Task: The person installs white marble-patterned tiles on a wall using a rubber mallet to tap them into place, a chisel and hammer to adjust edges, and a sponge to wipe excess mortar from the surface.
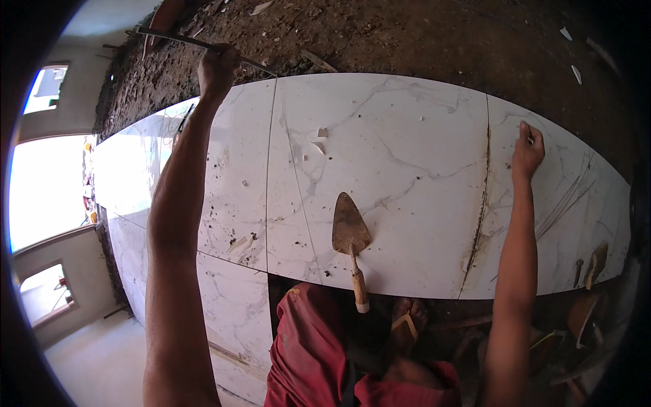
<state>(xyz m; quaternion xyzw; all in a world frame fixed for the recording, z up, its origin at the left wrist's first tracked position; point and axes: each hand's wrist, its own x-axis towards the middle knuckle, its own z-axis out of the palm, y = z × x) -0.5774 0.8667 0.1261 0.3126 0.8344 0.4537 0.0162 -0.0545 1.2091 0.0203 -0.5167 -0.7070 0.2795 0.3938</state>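
Observation:
At the far edge of the white marble-patterned tiles [407,224], my left hand [218,70] is closed round a thin dark bar [178,38]. The bar slants over the soil, its right end by a tile joint. Toward the right, my right hand [527,152] is over another tile with its fingers pressed together. Whatever lies in that pinch is too small to name. Between my arms a pointed trowel [350,227] rests on the middle tile. Its wooden handle reaches over the near edge of the tile, and no hand touches it.
Rough brown soil [407,41] borders the far tile edge. Small white chips [319,146] and dirt crumbs lie scattered on the tiles. Thin wires [566,200] and a bolt-like piece [578,273] lie at right. My red-clothed knee [308,339] and sandalled foot [405,325] are close to the near edge.

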